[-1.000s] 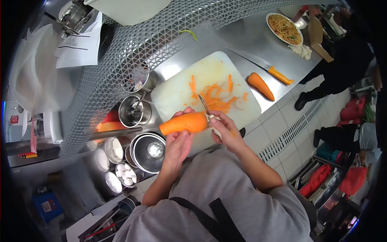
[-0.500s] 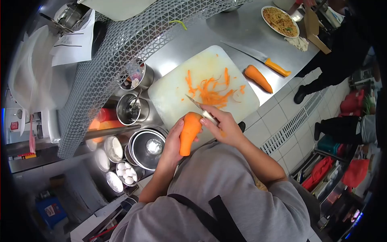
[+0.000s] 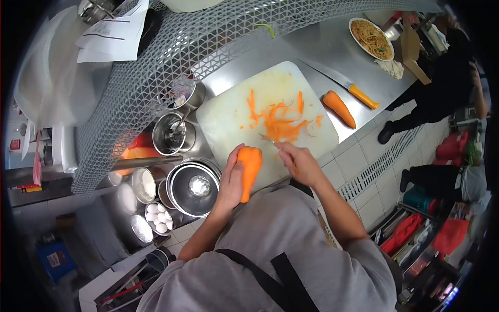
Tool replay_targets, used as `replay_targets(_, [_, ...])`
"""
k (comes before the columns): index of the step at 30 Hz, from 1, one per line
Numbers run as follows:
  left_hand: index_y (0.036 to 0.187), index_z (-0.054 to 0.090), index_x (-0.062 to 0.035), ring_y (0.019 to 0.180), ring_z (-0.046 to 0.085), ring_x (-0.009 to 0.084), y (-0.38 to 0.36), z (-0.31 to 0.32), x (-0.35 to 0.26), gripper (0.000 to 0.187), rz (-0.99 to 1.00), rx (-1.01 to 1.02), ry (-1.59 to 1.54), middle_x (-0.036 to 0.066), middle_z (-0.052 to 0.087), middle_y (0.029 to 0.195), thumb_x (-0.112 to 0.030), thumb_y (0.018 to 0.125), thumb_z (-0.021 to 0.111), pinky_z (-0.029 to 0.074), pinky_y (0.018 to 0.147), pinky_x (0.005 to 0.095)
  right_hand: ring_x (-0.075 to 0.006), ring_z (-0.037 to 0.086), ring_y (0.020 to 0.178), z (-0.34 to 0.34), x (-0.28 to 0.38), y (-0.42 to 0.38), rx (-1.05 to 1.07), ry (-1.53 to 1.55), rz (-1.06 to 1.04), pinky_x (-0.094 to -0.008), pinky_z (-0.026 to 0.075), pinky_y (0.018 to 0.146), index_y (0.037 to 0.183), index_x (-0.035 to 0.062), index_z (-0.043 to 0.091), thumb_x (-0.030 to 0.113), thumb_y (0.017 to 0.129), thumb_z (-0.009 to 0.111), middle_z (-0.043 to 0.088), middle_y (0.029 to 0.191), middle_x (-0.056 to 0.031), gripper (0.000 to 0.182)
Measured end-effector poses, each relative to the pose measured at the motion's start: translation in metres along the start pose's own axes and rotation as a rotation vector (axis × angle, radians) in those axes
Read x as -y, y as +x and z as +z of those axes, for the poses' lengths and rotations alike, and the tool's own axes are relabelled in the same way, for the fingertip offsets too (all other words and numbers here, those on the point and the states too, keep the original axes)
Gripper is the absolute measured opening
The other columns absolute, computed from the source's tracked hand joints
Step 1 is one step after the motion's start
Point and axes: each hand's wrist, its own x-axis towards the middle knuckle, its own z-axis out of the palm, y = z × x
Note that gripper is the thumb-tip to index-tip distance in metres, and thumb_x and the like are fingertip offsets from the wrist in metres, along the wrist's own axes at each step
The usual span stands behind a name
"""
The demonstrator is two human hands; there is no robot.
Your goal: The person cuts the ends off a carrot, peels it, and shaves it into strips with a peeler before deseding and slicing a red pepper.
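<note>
A peeled-looking orange carrot point(image 3: 250, 171) is in my left hand point(image 3: 231, 182), its thick end pointing away from me, over the near edge of the white cutting board point(image 3: 223, 117). My right hand point(image 3: 300, 162) is closed around a small blade tool point(image 3: 267, 139), whose tip is over the board, apart from the carrot. Orange peelings point(image 3: 280, 125) lie scattered on the board. To the right of the board rest another carrot point(image 3: 339, 109) and a long knife with a yellow handle point(image 3: 364, 96).
Metal pots point(image 3: 173, 134) and stacked bowls point(image 3: 182, 190) stand left of the board, near a container of eggs point(image 3: 159, 217). A metal mesh shelf point(image 3: 171, 57) overhangs the left. A noodle plate point(image 3: 371, 39) is at the back right, near a person in dark clothes point(image 3: 442, 93).
My right hand and the blade tool have moved right, away from the carrot. The carrot is now more upright in my left hand. The whole view has shifted slightly.
</note>
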Motion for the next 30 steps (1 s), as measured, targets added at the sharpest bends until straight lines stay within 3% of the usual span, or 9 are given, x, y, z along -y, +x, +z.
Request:
replay_targets(3, [0.148,0.031,-0.0034,0.068,0.057,0.0147,0.007,-0.008,0.013,0.053,0.036,-0.011,0.125,0.011,0.061,0.1,-0.029,0.101,0.033,0.049,0.055,0.0272,-0.0346,0.062,0.066,0.006,0.053,-0.019,-0.141,0.077,-0.244,-0.0374,0.051,0.064,0.119,0.0057,0.063,0.011,0.095,0.056,0.064,0.082,-0.0174,0.025])
replay_targets(6, [0.147,0.033,-0.0036,0.067,0.058,0.0147,0.011,-0.007,0.024,0.052,0.069,-0.055,0.165,0.011,0.061,0.098,-0.027,0.101,0.035,0.049,0.055,0.0272,-0.04,0.065,0.078,0.009,0.059,-0.029,0.065,-0.176,-0.152,-0.0447,0.053,0.071,0.122,0.0094,0.061,0.017,0.095,0.058,0.068,0.089,-0.0189,0.028])
replay_targets(10, [0.146,0.035,-0.004,0.065,0.059,0.0153,0.01,-0.016,0.027,0.051,0.088,-0.061,0.365,0.012,0.063,0.098,-0.024,0.099,0.037,0.05,0.056,0.0278,-0.0385,0.065,0.079,0.012,-0.01,0.01,-0.158,-0.046,-0.034,-0.0452,0.052,0.069,0.12,0.0098,0.063,0.015,0.092,0.061,0.067,0.086,-0.0192,0.028])
replay_targets(13, [0.146,0.037,-0.0038,0.063,0.06,0.0152,0.006,-0.013,0.017,0.053,0.169,-0.067,0.43,0.013,0.064,0.098,-0.019,0.095,0.043,0.051,0.057,0.0286,-0.0387,0.065,0.079,-0.002,0.031,-0.007,-0.145,0.002,-0.108,-0.0448,0.052,0.069,0.118,0.0081,0.063,0.017,0.094,0.059,0.067,0.086,-0.0204,0.026])
replay_targets(16, [0.138,0.04,0.007,0.112,0.059,0.0389,0.005,-0.003,-0.002,0.056,0.108,-0.09,0.411,0.028,0.058,0.123,-0.016,0.088,0.053,0.045,0.097,0.0412,-0.0388,0.065,0.08,0.003,0.066,-0.022,-0.061,0.0,-0.203,-0.0447,0.052,0.07,0.117,0.0061,0.063,0.015,0.094,0.058,0.067,0.088,-0.0213,0.025])
replay_targets(18, [0.138,0.039,0.0056,0.11,0.058,0.042,0.002,-0.002,-0.002,0.063,0.386,-0.108,0.646,0.028,0.057,0.122,-0.013,0.082,0.061,0.046,0.096,0.0439,-0.0364,0.065,0.074,0.006,0.039,-0.008,-0.087,-0.057,-0.111,-0.0415,0.051,0.067,0.117,0.0043,0.063,0.013,0.094,0.059,0.066,0.084,-0.0203,0.025])
replay_targets(20, [0.139,0.04,0.0035,0.108,0.059,0.0412,-0.002,-0.002,-0.003,0.064,0.437,-0.109,0.651,0.027,0.058,0.119,-0.011,0.08,0.061,0.046,0.095,0.0445,-0.0346,0.064,0.068,0.011,-0.004,0.003,-0.142,-0.045,-0.002,-0.0385,0.051,0.065,0.118,0.0024,0.063,0.01,0.093,0.06,0.064,0.08,-0.0191,0.025])
replay_targets(26, [0.137,0.04,0.0032,0.103,0.061,0.0386,0.001,0.001,-0.007,0.065,0.483,-0.155,0.721,0.024,0.059,0.115,-0.007,0.076,0.063,0.048,0.092,0.0429,-0.0393,0.065,0.076,-0.002,0.077,-0.022,-0.075,-0.043,-0.186,-0.0451,0.052,0.067,0.116,0.0063,0.063,0.014,0.093,0.059,0.066,0.082,-0.0224,0.024])
replay_targets(30, [0.134,0.038,0.004,0.106,0.058,0.0374,-0.001,0.0,-0.003,0.068,0.58,-0.148,0.684,0.024,0.053,0.121,-0.007,0.074,0.068,0.047,0.092,0.0421,-0.0395,0.064,0.075,0.008,0.017,-0.007,-0.148,-0.062,-0.03,-0.0463,0.051,0.067,0.119,0.0095,0.063,0.012,0.092,0.061,0.065,0.087,-0.0196,0.027])
